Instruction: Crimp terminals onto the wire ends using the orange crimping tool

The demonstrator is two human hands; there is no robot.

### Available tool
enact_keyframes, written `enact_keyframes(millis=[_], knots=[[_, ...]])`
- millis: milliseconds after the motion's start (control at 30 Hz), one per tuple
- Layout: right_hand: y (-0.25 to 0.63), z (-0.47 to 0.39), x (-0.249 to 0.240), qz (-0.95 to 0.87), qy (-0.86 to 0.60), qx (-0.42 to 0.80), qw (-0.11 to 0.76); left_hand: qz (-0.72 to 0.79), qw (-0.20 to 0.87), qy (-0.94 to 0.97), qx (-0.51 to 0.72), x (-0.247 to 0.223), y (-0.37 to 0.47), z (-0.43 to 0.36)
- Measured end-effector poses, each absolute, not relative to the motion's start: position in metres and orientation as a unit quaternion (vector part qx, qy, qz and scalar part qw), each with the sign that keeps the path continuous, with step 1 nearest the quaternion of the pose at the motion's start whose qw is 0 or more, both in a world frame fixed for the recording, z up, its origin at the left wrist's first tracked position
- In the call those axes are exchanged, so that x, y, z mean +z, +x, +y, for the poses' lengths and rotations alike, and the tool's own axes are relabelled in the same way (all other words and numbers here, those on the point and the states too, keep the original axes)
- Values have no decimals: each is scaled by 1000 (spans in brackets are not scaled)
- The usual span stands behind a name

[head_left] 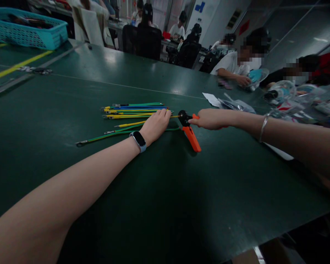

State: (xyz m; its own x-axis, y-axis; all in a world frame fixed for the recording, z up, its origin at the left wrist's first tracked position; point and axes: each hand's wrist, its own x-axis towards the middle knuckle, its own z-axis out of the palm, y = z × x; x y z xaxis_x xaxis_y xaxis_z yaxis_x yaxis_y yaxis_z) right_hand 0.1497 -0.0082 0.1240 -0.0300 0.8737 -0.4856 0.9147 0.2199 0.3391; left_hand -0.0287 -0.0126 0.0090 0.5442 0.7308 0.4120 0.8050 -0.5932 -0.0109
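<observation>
My left hand [155, 126], wearing a watch, is closed on a yellow-green wire [175, 116] whose end reaches the head of the crimping pliers [191, 138]. My right hand [211, 119] grips one orange handle of these pliers. Their other orange handle points down toward me, spread well apart from the first. Whether the wire's tip sits inside the black jaws, I cannot tell. Under and left of my left hand lie several green, yellow and blue wires [137, 112] with metal lugs. A longer green wire [103, 138] ends in a ring lug at the left.
A turquoise basket [53, 35] with dark items stands at the far left of the green table [126, 205]. Clear plastic bags [238, 105] and a white paper [211, 99] lie to the right. Across the table, people [233, 64] handle clear bags; black chairs [148, 42] stand behind.
</observation>
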Motion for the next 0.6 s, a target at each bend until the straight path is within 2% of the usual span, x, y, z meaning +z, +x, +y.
enact_keyframes(millis=[367, 600], knots=[[149, -6, 120, 718, 626, 19, 303, -437, 103, -871, -197, 9, -27, -12], [144, -12, 125, 708, 639, -10, 300, -450, 111, -866, -186, 16, -24, -18]])
